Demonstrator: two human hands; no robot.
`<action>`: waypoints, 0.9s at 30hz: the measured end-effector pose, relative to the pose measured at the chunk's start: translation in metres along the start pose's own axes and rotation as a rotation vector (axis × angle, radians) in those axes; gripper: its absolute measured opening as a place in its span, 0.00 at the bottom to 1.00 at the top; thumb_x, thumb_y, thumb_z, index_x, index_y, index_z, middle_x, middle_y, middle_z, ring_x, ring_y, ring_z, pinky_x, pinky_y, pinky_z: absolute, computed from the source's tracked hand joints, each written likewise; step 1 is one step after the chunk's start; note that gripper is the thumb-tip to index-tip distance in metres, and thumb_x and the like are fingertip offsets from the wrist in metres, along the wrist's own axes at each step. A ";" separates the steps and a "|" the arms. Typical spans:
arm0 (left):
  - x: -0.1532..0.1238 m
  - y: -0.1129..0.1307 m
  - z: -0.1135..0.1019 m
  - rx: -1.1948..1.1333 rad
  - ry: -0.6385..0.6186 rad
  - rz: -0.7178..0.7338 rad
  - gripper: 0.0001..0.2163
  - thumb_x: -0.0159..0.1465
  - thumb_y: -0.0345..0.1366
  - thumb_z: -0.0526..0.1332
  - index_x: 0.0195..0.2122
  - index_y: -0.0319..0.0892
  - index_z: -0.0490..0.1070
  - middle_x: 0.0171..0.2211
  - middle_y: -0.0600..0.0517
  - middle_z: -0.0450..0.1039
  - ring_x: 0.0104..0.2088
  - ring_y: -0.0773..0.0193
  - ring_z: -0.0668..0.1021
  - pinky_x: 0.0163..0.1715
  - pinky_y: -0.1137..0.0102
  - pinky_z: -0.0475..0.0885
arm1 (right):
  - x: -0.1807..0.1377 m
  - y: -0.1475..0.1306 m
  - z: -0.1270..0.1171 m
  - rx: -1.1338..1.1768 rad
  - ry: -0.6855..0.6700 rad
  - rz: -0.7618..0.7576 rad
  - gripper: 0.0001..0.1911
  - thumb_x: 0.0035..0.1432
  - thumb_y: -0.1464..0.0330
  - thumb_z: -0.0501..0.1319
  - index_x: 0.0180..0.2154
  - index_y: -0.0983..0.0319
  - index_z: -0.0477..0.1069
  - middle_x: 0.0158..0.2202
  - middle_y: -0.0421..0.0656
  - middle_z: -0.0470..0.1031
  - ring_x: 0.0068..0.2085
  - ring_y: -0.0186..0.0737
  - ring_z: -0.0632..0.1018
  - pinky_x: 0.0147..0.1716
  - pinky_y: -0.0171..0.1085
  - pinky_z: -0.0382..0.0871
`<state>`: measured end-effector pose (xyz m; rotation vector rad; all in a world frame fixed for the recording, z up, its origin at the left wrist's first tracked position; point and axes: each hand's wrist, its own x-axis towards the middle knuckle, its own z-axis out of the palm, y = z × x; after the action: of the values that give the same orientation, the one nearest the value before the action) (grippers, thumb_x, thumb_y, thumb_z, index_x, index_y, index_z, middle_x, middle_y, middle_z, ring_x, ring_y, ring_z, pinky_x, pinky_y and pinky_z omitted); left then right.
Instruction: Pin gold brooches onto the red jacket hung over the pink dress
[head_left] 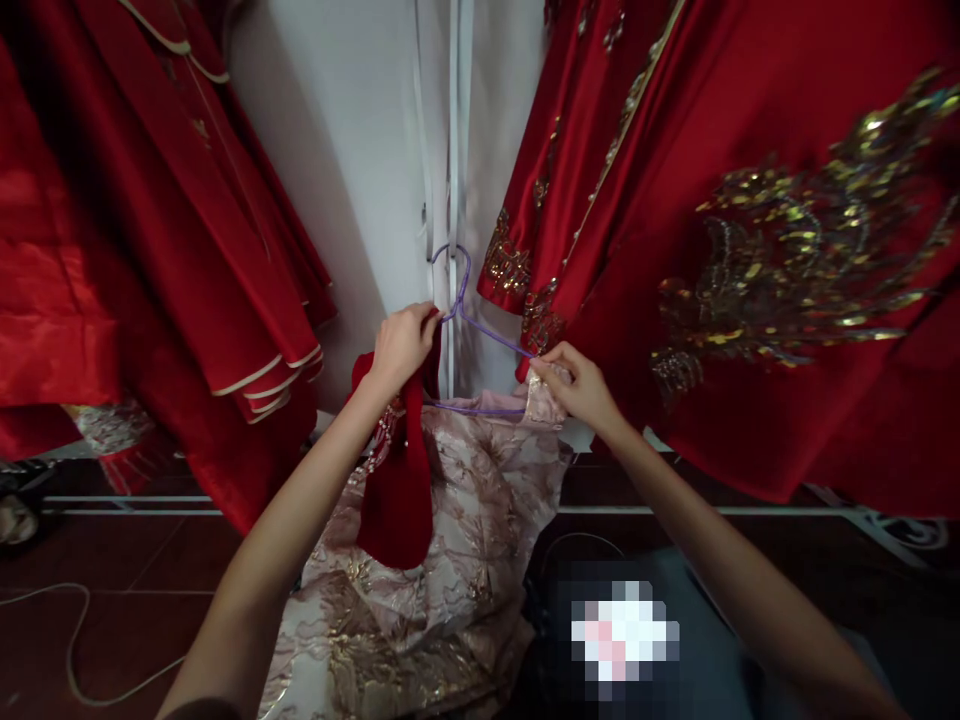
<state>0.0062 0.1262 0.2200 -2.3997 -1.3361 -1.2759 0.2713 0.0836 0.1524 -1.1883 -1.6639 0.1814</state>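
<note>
A thin purple wire hanger (480,325) hangs by its hook on a white vertical pole (452,150). A pale pink gown with gold embroidery (450,530) and a red cloth piece (396,480) drape from it. My left hand (401,345) is closed round the hanger's left shoulder and the top of the red cloth. My right hand (577,385) pinches the pink gown's edge against the hanger's right end.
Red satin garments with cream piping (150,250) hang at the left. Red gowns with gold sequin embroidery (750,250) hang at the right. A white wall (337,150) stands behind. A white cable (75,640) lies on the dark floor; a low white rail (712,511) runs behind.
</note>
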 end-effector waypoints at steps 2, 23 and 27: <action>0.002 0.000 -0.002 0.021 -0.040 0.001 0.12 0.63 0.42 0.54 0.30 0.39 0.69 0.26 0.45 0.71 0.33 0.56 0.75 0.35 0.68 0.64 | 0.000 0.000 0.002 -0.027 -0.004 0.008 0.17 0.54 0.52 0.55 0.27 0.60 0.63 0.26 0.40 0.72 0.28 0.37 0.72 0.28 0.34 0.63; -0.020 -0.061 -0.040 -0.886 -0.639 -0.412 0.13 0.58 0.40 0.57 0.39 0.41 0.75 0.33 0.47 0.77 0.33 0.56 0.78 0.34 0.64 0.73 | 0.083 -0.051 0.066 0.425 -1.405 0.176 0.14 0.49 0.61 0.64 0.39 0.59 0.75 0.44 0.43 0.75 0.46 0.37 0.74 0.41 0.36 0.70; -0.017 -0.058 -0.039 -0.776 -0.528 -0.360 0.12 0.57 0.41 0.58 0.36 0.41 0.76 0.32 0.48 0.77 0.35 0.57 0.77 0.36 0.66 0.72 | 0.078 -0.041 0.072 0.361 -1.260 0.167 0.15 0.43 0.60 0.66 0.32 0.62 0.73 0.34 0.42 0.76 0.36 0.36 0.76 0.37 0.36 0.70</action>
<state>-0.0654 0.1321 0.2162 -3.3207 -1.6953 -1.5246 0.1913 0.1519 0.1953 -0.9384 -2.3914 1.5127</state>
